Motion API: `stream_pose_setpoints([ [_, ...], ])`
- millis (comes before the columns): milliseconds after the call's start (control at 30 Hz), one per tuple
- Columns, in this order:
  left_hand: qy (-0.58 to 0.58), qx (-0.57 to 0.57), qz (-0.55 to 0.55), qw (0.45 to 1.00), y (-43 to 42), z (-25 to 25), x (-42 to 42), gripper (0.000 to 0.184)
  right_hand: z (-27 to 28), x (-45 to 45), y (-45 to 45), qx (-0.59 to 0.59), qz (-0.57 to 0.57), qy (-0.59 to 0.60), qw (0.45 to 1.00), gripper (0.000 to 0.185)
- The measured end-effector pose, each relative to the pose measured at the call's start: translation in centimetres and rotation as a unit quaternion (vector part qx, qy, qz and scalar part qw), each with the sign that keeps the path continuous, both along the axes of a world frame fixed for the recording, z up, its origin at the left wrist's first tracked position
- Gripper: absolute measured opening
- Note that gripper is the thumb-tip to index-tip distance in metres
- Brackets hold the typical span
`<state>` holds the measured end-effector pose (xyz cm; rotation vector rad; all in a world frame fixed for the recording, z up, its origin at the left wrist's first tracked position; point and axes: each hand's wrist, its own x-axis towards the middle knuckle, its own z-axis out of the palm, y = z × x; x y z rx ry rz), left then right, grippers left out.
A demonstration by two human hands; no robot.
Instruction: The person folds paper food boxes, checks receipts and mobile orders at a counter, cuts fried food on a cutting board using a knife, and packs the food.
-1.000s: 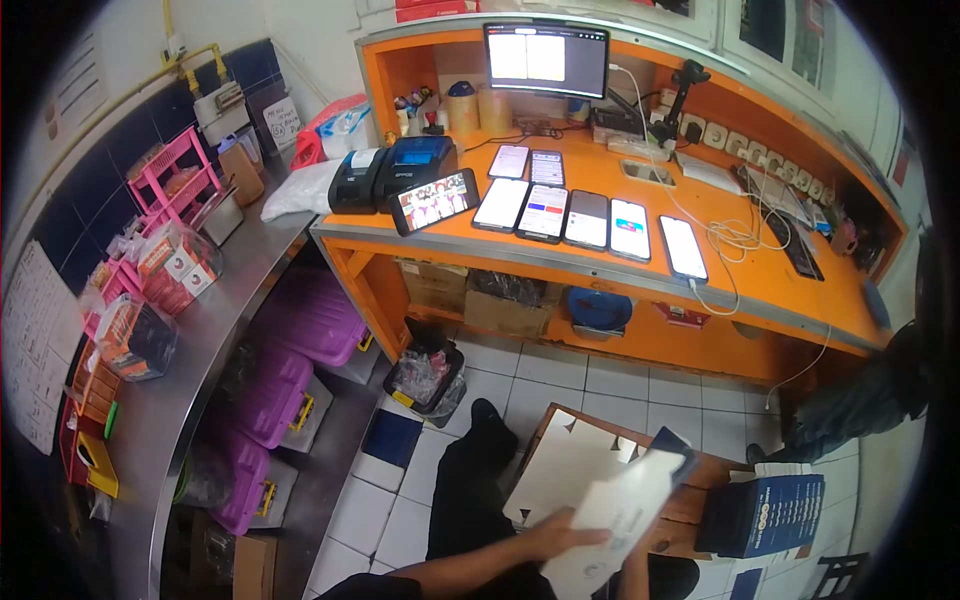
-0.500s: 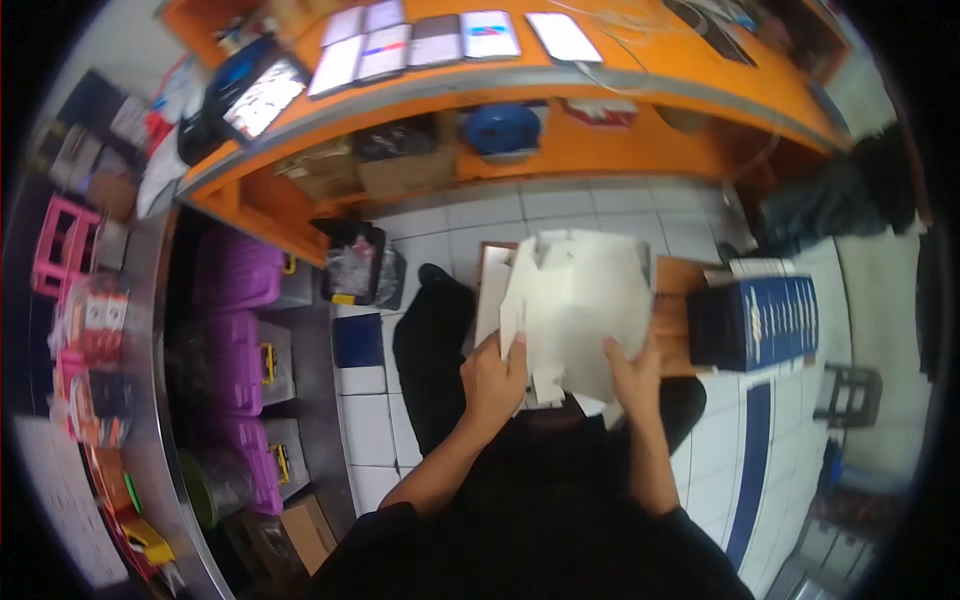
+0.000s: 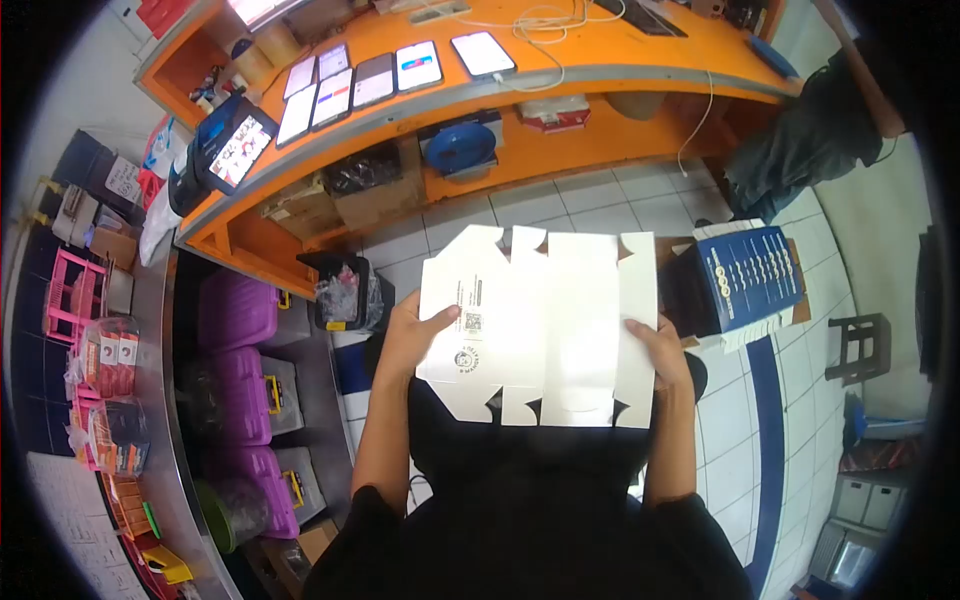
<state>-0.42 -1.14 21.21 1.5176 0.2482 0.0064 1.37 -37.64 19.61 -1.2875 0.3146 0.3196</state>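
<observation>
A white cardboard box blank (image 3: 540,330), spread out flat with notched flaps along its top and bottom edges, is held over the lap. Small print, a square code and a round logo show on its left panel. My left hand (image 3: 408,338) grips the left edge, thumb on the face. My right hand (image 3: 662,350) grips the right edge, its thumb also on the face. The fingers behind the cardboard are hidden. To the right, a stack of dark blue printed cardboard (image 3: 748,277) lies on a wooden surface (image 3: 800,300).
An orange counter (image 3: 400,125) with several lit phones (image 3: 418,66) runs across the front. A bin with plastic (image 3: 345,292) stands on the floor at left, near purple-lidded boxes (image 3: 240,395). Another person (image 3: 800,150) stands at the right, beyond a dark stool (image 3: 858,348).
The cardboard, folded and blurred before, is now opened out flat and raised between both hands. The view has tilted down and shifted. At the right, the other person's arm now shows.
</observation>
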Motion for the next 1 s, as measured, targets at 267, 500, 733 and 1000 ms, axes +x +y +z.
stream_pose_setpoints([
  [267,0.218,0.348,0.061,0.910,7.4,-15.3,0.9,0.069,-16.6,4.6,-1.5,-0.378,-0.023,-0.102,0.920,0.037],
  [500,0.305,0.330,0.183,0.875,10.0,-15.1,-4.8,0.046,-10.7,-5.4,9.7,-0.411,0.555,0.017,0.723,0.050],
  [733,0.288,0.270,0.093,0.914,4.8,-1.8,-9.5,0.043,-17.7,-16.7,11.5,-0.270,0.802,-0.036,0.532,0.069],
  [1000,0.209,0.282,0.471,0.809,19.3,14.4,-21.6,0.028,-16.5,-1.9,3.8,-0.344,0.729,-0.079,0.587,0.035],
])
